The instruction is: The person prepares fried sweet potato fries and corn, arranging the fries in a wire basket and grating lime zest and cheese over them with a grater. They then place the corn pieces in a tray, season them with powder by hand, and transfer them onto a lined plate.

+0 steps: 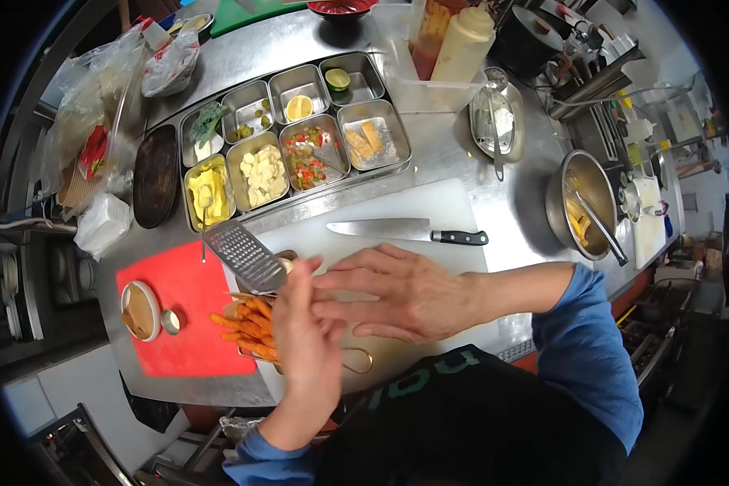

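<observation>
Clearly, we see first the steel counter (437,150), with our dark apron (429,437) close to its near edge. On it lies the white board (454,198), and behind this is the block of steel containers (364,81), sorted probably so that each food can be reached quickly. To the left is the red board (190,271). Our right hand (413,296) is palm down with its fingers spread and holding nothing we can see; the tips meet or overlap the left hand (312,348). Whether those left fingers grip anything, we cannot tell. The knife (417,231) lies flat beyond our hands, perhaps parked there for safety. The grater (245,256) slants just beside the left fingers, above the orange fries (251,326), which sit partly hidden behind the left hand. On the red board stands the small cup (172,321). About writing, green letters (441,367) cross the apron, but folds prevent us from reading a word.
</observation>
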### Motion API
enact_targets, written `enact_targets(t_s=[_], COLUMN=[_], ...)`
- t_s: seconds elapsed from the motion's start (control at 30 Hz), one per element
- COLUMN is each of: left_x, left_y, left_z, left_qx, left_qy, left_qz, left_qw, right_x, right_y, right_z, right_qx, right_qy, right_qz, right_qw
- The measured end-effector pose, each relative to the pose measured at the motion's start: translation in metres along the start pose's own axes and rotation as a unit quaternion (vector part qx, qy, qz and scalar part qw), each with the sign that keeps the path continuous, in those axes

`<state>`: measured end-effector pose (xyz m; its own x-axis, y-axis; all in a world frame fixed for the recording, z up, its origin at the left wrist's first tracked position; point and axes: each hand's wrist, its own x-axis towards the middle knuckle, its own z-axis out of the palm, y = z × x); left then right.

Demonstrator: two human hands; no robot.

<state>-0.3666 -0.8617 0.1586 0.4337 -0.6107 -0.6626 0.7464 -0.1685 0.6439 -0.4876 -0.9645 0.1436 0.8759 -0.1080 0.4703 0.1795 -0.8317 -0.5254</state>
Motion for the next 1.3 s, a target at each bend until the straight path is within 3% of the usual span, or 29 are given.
enact_targets(t_s=[0.03, 0.1, 0.13, 0.2, 0.27, 0.33, 0.4, 0.47, 0.53, 0.57, 0.63, 0.67, 0.83, 0.9, 0.93, 1.0, 1.03, 1.07, 1.1, 1.2, 1.3], left_x=[0.0, -0.01, -0.021, -0.04, -0.051, -0.062, -0.07, -0.077, -0.082, -0.086, -0.092, -0.094, -0.1, -0.107, -0.106, -0.104, -0.102, -0.101, -0.101, -0.099, -0.086], left_y=[0.005, 0.009, 0.015, 0.019, 0.017, 0.012, 0.006, 0.001, -0.004, -0.007, -0.015, -0.017, -0.048, -0.062, -0.065, -0.067, -0.068, -0.068, -0.064, -0.056, -0.054], left_z=[-0.015, -0.037, -0.042, -0.057, -0.072, -0.089, -0.102, -0.11, -0.114, -0.114, -0.11, -0.105, -0.071, -0.071, -0.066, -0.065, -0.067, -0.07, -0.073, -0.078, -0.091], left_qx=[-0.01, -0.02, -0.02, -0.017, -0.03, -0.041, -0.052, -0.054, -0.054, -0.063, -0.081, -0.074, -0.055, -0.055, -0.055, -0.057, -0.062, -0.067, -0.053, -0.02, -0.039], left_qy=[-0.023, -0.045, -0.046, -0.038, -0.048, -0.008, 0.032, 0.07, 0.075, 0.074, 0.066, 0.037, -0.035, -0.037, -0.053, -0.077, -0.087, -0.099, -0.121, -0.122, -0.138], left_qz=[0.0, 0.003, 0.01, 0.019, 0.069, 0.097, 0.12, 0.126, 0.122, 0.11, 0.101, 0.074, 0.028, 0.031, 0.033, 0.038, 0.039, 0.036, 0.05, 0.067, 0.079], left_qw=[1.0, 0.999, 0.999, 0.999, 0.996, 0.994, 0.991, 0.988, 0.988, 0.989, 0.989, 0.994, 0.997, 0.997, 0.997, 0.995, 0.994, 0.992, 0.99, 0.99, 0.987], right_x=[-0.001, 0.016, 0.037, 0.06, 0.077, 0.088, 0.094, 0.084, 0.07, 0.073, 0.064, 0.054, 0.036, 0.036, 0.038, 0.043, 0.042, 0.044, 0.047, 0.054, 0.065], right_y=[0.015, 0.095, 0.147, 0.246, 0.323, 0.348, 0.372, 0.382, 0.384, 0.348, 0.269, 0.241, 0.102, 0.054, 0.034, 0.004, -0.01, -0.025, -0.036, -0.049, -0.061], right_z=[-0.002, -0.014, -0.014, -0.013, 0.002, 0.016, 0.029, 0.029, 0.018, 0.003, -0.019, -0.027, -0.015, 0.001, 0.011, 0.045, 0.047, 0.044, 0.045, 0.06, 0.067], right_qx=[-0.028, -0.058, -0.031, -0.213, -0.316, -0.303, -0.272, -0.253, -0.134, 0.143, 0.484, 0.582, 0.737, 0.622, 0.506, 0.266, 0.262, 0.084, -0.097, -0.155, -0.121], right_qy=[0.037, 0.082, 0.178, 0.19, 0.002, -0.074, -0.057, -0.022, 0.076, 0.13, 0.196, 0.142, 0.036, -0.031, -0.039, 0.067, 0.064, 0.026, -0.014, -0.046, -0.09], right_qz=[0.002, 0.175, 0.229, 0.252, 0.362, 0.422, 0.467, 0.432, 0.43, 0.491, 0.409, 0.343, 0.257, 0.247, 0.242, 0.052, 0.052, -0.006, -0.064, -0.093, -0.109], right_qw=[0.999, 0.979, 0.956, 0.925, 0.877, 0.851, 0.839, 0.866, 0.889, 0.849, 0.748, 0.724, 0.624, 0.742, 0.827, 0.96, 0.961, 0.996, 0.993, 0.982, 0.983])
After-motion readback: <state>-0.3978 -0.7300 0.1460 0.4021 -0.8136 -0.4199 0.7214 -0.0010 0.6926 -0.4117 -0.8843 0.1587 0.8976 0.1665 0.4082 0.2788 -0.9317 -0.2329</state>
